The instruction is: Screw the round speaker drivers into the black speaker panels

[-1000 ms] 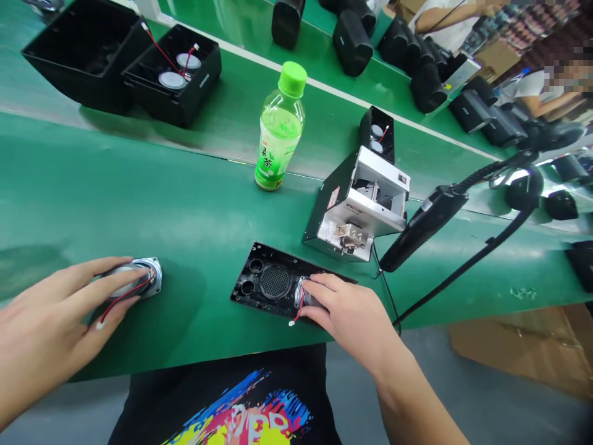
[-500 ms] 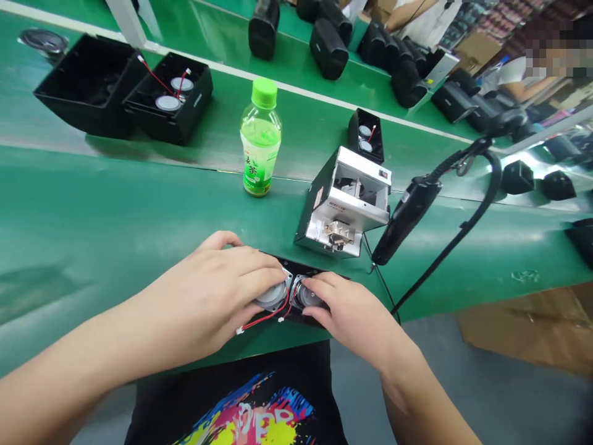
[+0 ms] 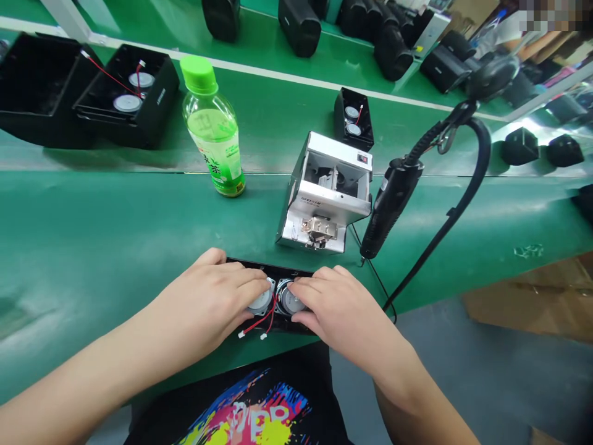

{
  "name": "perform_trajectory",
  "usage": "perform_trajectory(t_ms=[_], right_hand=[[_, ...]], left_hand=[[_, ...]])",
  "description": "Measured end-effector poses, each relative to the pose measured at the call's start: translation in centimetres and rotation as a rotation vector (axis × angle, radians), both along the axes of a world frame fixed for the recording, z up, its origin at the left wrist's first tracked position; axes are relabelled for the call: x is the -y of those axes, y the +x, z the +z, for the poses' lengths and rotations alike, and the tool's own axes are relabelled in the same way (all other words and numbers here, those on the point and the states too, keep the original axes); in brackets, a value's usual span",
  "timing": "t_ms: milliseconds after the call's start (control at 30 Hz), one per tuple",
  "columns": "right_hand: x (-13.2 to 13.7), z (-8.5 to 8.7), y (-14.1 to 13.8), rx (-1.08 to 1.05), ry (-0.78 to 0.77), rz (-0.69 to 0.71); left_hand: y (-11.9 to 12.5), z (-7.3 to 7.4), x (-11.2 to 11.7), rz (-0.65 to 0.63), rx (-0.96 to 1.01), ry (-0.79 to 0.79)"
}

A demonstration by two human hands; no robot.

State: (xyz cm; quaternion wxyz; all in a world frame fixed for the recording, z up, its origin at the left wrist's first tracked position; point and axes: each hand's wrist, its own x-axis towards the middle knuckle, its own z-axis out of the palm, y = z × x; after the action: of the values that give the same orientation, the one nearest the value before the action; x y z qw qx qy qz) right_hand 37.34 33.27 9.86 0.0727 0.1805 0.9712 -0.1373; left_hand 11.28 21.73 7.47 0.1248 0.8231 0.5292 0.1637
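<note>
A long black panel lies on the green bench close to my body, with two round speaker drivers side by side on it. My left hand curls over the panel's left end, its fingers closed about the left speaker driver. At the other side, my right hand grips the right speaker driver between thumb and fingers. Thin red wires with white plugs run from the drivers over the panel's near edge. The hands partly hide both drivers and the panel's ends.
Behind the panel stands a silver screw feeder. An electric screwdriver hangs from a cable to its right. A green tea bottle stands left. Black speaker housings sit along the back. A cardboard box is at lower right.
My view has shifted, so the bottle and feeder appear farther left. Both hands stay on the drivers, and the panel now shows more fully between them.
</note>
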Motion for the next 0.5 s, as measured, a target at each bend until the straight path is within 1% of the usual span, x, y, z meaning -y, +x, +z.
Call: perform_trajectory(t_ms=[100, 267, 367, 500], right_hand=[[-0.3, -0.2, 0.2, -0.016, -0.001, 0.023], [-0.6, -0.6, 0.6, -0.022, -0.011, 0.031], [-0.6, -0.7, 0.8, -0.033, -0.015, 0.028], [-0.7, -0.8, 0.9, -0.054, -0.023, 0.032]], left_hand=[[-0.1, -0.5, 0.0, 0.038, -0.013, -0.035], [-0.9, -1.3, -0.2, 0.032, -0.045, -0.128], [-1.3, -1.1, -0.3, 0.027, -0.070, -0.120], [-1.2, -0.9, -0.3, 0.034, -0.038, -0.078]])
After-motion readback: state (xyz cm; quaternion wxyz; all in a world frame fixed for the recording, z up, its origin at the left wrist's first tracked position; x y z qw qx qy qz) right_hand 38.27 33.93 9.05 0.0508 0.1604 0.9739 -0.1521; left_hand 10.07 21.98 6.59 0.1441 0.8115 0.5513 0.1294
